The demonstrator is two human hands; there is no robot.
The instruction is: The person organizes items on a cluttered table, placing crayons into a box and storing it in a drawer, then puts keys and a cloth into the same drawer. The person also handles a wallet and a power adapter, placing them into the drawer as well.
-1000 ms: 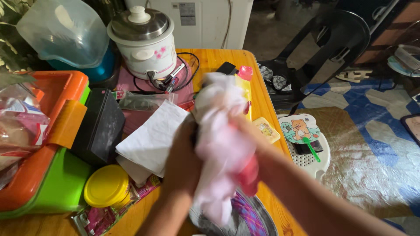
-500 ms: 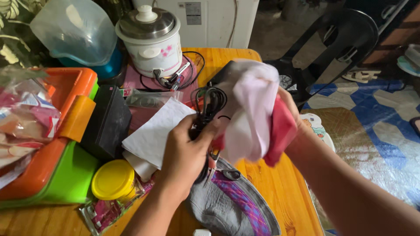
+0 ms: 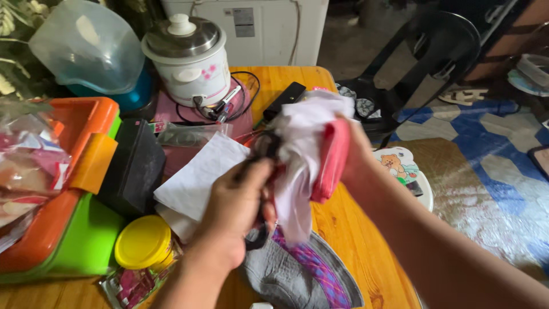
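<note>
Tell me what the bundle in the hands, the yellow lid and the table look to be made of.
Bundle: soft cloth, pale pink-white and red, matte; it folds and drapes limply between the left hand and right hand. Yellow lid: probably plastic, smooth with a slight sheen. Table: wood or wood-look surface, orange-toned, grain lines visible, glossy.

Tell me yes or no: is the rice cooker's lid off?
No. The rice cooker on the table has its metal lid seated on top.
</note>
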